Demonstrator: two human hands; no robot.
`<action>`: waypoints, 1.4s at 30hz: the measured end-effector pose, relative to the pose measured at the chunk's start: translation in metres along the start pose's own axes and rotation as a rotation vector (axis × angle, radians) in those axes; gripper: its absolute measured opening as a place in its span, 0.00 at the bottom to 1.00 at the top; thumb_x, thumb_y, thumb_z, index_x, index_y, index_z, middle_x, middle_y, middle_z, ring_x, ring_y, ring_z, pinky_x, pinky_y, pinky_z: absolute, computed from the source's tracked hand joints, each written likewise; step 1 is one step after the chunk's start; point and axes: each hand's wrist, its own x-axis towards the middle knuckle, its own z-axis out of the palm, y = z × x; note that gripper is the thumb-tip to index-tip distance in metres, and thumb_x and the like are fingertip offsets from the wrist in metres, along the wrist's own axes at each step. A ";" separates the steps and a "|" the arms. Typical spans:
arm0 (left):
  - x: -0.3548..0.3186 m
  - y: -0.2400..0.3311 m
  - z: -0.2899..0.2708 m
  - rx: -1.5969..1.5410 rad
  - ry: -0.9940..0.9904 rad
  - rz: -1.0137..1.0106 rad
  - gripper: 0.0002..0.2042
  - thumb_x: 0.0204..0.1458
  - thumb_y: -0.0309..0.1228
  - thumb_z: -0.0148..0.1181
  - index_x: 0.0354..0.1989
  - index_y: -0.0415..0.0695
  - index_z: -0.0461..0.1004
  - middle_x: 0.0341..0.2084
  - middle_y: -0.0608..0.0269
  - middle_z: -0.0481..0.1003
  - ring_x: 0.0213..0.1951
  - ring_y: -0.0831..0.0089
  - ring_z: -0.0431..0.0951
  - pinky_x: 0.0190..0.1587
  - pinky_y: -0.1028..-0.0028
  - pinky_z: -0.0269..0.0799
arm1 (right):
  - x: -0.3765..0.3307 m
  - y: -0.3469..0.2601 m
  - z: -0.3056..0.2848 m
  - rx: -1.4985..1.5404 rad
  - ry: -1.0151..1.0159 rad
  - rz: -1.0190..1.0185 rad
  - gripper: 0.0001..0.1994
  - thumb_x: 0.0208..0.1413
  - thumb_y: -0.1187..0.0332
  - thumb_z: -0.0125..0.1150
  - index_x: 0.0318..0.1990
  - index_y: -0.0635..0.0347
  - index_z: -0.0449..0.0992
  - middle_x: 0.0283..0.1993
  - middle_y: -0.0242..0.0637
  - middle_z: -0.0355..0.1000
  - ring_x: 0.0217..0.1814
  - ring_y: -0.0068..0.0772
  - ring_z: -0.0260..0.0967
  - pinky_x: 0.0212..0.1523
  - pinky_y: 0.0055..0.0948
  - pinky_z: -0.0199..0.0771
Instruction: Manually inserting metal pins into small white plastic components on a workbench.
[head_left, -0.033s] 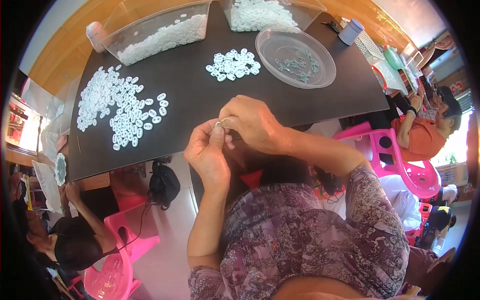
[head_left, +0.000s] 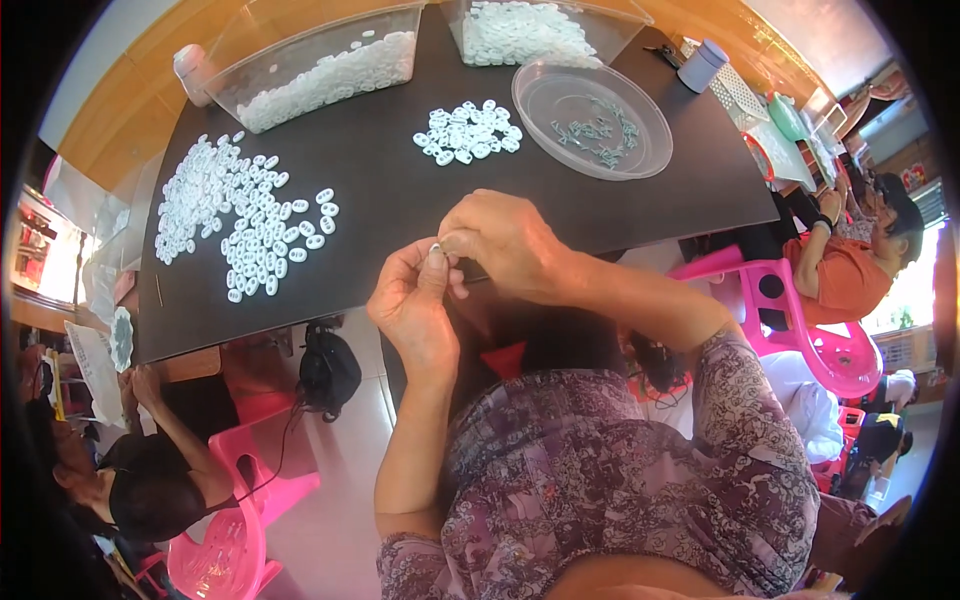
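Spreading across from nine o'clock round to three, the dark counter (head_left: 365, 140) is the largest thing before you, with your hands at the dial's centre, over its near edge. Beyond it sit two people, one in an orange top (head_left: 840, 270) at three o'clock, the other in a black top (head_left: 155, 490) at eight, each beside a pink chair. Next in size come two clear tubs full of white pieces: the left tub (head_left: 300, 65) at eleven o'clock, the right tub (head_left: 612, 35) at one. Nearer, between one and two, a round clear dish (head_left: 550, 95) holds scattered grey-green bits (head_left: 575, 130). Your left hand (head_left: 415, 325) has thumb and forefinger pinched on a small white piece; your right hand (head_left: 510, 240) bends in from above, its fingertips drawn together just at that piece, though you cannot tell whether they grip anything. A lilac cup (head_left: 703, 65) stands at two, a pale bottle (head_left: 190, 75) at ten. The loose white ovals bear dark marks: a broad spread (head_left: 260, 225) between nine and ten, and a smaller cluster (head_left: 468, 132) just past twelve. Smallest, the small white piece (head_left: 435, 248) is at your fingertips, mostly hidden.
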 end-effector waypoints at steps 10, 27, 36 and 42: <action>0.031 0.003 -0.012 0.003 0.041 -0.003 0.05 0.52 0.22 0.54 0.34 0.32 0.72 0.24 0.57 0.74 0.21 0.77 0.71 0.23 0.80 0.69 | 0.082 0.089 -0.002 -0.433 0.022 0.098 0.06 0.44 0.68 0.55 0.21 0.59 0.75 0.25 0.43 0.69 0.32 0.48 0.66 0.32 0.42 0.64; 0.034 -0.001 -0.015 -0.031 0.022 0.008 0.05 0.53 0.22 0.55 0.36 0.33 0.72 0.25 0.59 0.73 0.23 0.79 0.71 0.25 0.81 0.68 | 0.105 0.101 0.013 -0.357 -0.009 0.015 0.03 0.40 0.71 0.60 0.26 0.53 0.76 0.26 0.40 0.69 0.34 0.39 0.65 0.35 0.37 0.64; 0.025 0.007 -0.010 0.011 0.040 -0.023 0.07 0.53 0.22 0.54 0.38 0.32 0.71 0.25 0.58 0.73 0.23 0.78 0.71 0.24 0.81 0.69 | 0.045 0.040 -0.012 0.674 -0.149 0.603 0.07 0.51 0.71 0.58 0.36 0.62 0.77 0.25 0.32 0.73 0.25 0.15 0.65 0.26 0.15 0.64; 0.011 0.016 -0.005 0.010 0.067 -0.031 0.08 0.52 0.21 0.54 0.40 0.30 0.72 0.25 0.56 0.74 0.23 0.77 0.72 0.23 0.80 0.69 | 0.023 0.026 -0.011 0.765 -0.143 0.661 0.09 0.52 0.70 0.59 0.37 0.65 0.76 0.25 0.35 0.73 0.26 0.17 0.66 0.27 0.15 0.65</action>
